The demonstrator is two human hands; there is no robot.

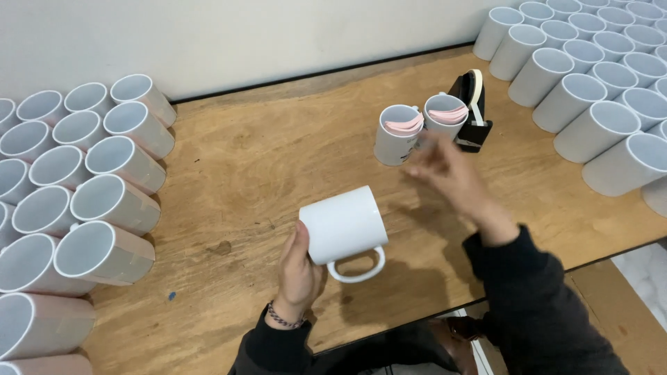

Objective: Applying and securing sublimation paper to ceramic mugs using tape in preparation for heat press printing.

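My left hand grips a plain white mug by its rim end, holding it on its side above the wooden table, handle turned toward me. My right hand reaches forward, blurred, fingers apart and holding nothing that I can see. It is just in front of two white mugs that stand with pink paper sheets tucked inside. Right behind them sits a black tape dispenser with a pale roll.
Several white mugs lie on their sides in rows along the left edge, some wrapped in pale sheets. Several more white mugs stand packed at the right and far right. A white wall closes the far side of the table.
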